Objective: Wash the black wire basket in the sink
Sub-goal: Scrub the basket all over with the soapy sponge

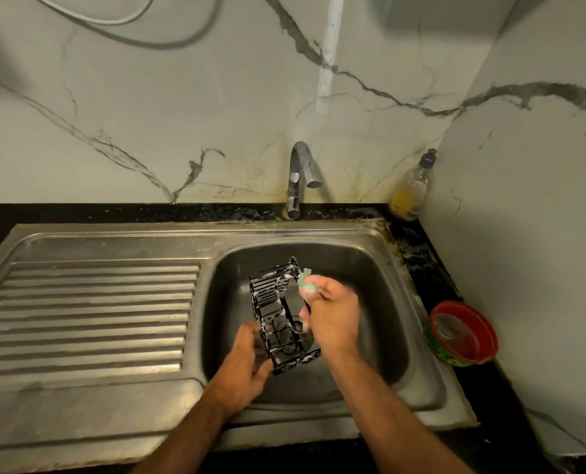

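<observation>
Two risks stand out while the black wire basket (282, 314) is lathered. It is coated in white suds, so the wet wires could slip through the left hand (243, 367) and the frame would drop onto the floor of the sink (380, 268); I judge that most likely if the scrubbing stroke pushes hard against the side the left hand is not bracing. The other risk is an uneven wash: the many thin bars and inner dividers are easy to skip, and foam would remain in the corners if rinsing comes too soon. The tap (301, 176) shows no running water that I can make out.

The basket is held tilted above the drain, inside the basin, toward its left wall and well clear of its right wall. The left hand grips the basket's near left corner, fingers curled around the lower wires. The right hand (332, 316) is at the basket's right side, near its far end, fingers closed around a pale green scrubber (307, 283) that presses against the upper wires. So the basket sits between the two hands, touching both.

A soap bottle (409, 189) stands at the far right corner of the surface, and a red bowl (462, 333) sits beside the sink's right rim.
</observation>
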`<action>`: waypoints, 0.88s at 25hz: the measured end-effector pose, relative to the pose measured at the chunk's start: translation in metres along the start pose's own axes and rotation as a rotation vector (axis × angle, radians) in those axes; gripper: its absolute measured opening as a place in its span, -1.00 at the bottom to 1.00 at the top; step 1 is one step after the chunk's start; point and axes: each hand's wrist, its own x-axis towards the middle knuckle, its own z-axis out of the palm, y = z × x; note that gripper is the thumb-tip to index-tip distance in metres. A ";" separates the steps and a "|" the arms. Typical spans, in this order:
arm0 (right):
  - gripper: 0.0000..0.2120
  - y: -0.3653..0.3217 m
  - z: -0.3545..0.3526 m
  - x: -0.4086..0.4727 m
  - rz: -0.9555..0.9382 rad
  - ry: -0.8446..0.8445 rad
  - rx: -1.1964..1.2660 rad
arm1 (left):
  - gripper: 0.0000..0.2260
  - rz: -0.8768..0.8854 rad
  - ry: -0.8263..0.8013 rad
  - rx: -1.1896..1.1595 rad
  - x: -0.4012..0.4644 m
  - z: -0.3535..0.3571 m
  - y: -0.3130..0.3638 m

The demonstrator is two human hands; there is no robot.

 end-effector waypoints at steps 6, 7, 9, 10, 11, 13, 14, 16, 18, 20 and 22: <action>-0.81 0.014 0.004 -0.006 -0.178 -0.077 -0.196 | -0.62 -0.207 0.290 -0.564 0.013 -0.006 0.002; -0.84 0.020 0.002 -0.007 -0.243 -0.123 -0.283 | -0.84 -0.317 0.355 -0.772 0.014 -0.014 0.008; -0.82 0.032 -0.001 -0.014 -0.380 -0.292 -0.492 | -0.51 -0.602 0.251 -0.940 0.025 -0.030 0.010; -0.79 0.038 -0.004 -0.017 -0.442 -0.409 -0.600 | -0.26 -0.677 0.099 -0.857 0.027 -0.038 0.009; -0.75 0.043 -0.006 -0.021 -0.488 -0.526 -0.705 | -0.16 -0.712 -0.030 -0.782 0.029 -0.043 0.009; -0.69 0.045 -0.010 -0.026 -0.550 -0.674 -0.879 | -0.28 -0.755 -0.156 -0.679 0.031 -0.039 0.007; -0.67 0.044 -0.012 -0.027 -0.573 -0.707 -0.930 | -0.38 -0.756 -0.152 -0.680 0.031 -0.036 0.006; -0.65 0.039 -0.015 -0.025 -0.609 -0.753 -0.959 | -0.56 -0.749 -0.110 -0.679 0.030 -0.026 0.006; -0.68 0.036 -0.018 -0.021 -0.552 -0.788 -0.917 | -0.71 -0.698 -0.059 -0.676 0.028 -0.021 0.007; -0.73 0.040 -0.020 -0.018 -0.398 -0.818 -0.794 | -0.65 -0.608 -0.011 -0.735 0.025 -0.018 0.004; -0.77 0.051 -0.021 -0.016 -0.219 -0.817 -0.677 | -0.58 -0.457 0.047 -0.772 0.022 -0.016 0.001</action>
